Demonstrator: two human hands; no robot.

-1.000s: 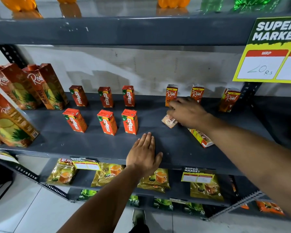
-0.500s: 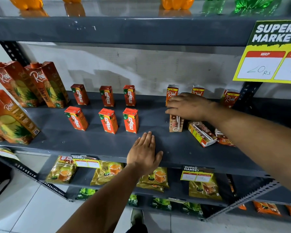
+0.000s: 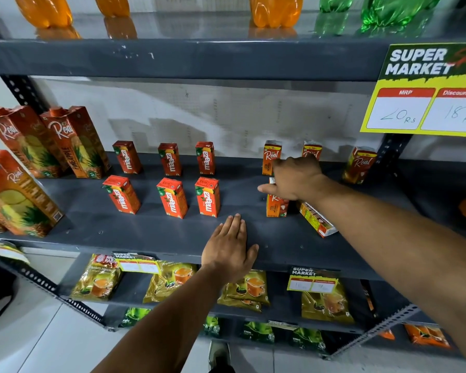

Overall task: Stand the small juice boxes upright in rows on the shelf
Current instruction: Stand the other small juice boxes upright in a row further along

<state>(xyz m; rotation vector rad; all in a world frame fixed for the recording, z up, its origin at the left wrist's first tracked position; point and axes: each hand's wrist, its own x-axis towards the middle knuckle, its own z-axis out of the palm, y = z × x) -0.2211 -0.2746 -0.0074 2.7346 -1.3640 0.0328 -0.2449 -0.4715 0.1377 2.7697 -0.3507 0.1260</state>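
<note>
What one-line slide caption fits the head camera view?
Right hand stands a small juice box upright on the grey shelf; left hand rests flat.

A small Real juice box (image 3: 276,207), tilted off the shelf (image 3: 145,232) a second ago, now stands upright under the right hand (image 3: 293,179), its front label turned outward since the previous moment.

Right hand (image 3: 296,179) rests on top of an upright Real juice box (image 3: 276,207) on the grey shelf (image 3: 151,232). Left hand (image 3: 230,251) lies flat at the near edge. Another box (image 3: 316,220) lies toppled just right.
</note>
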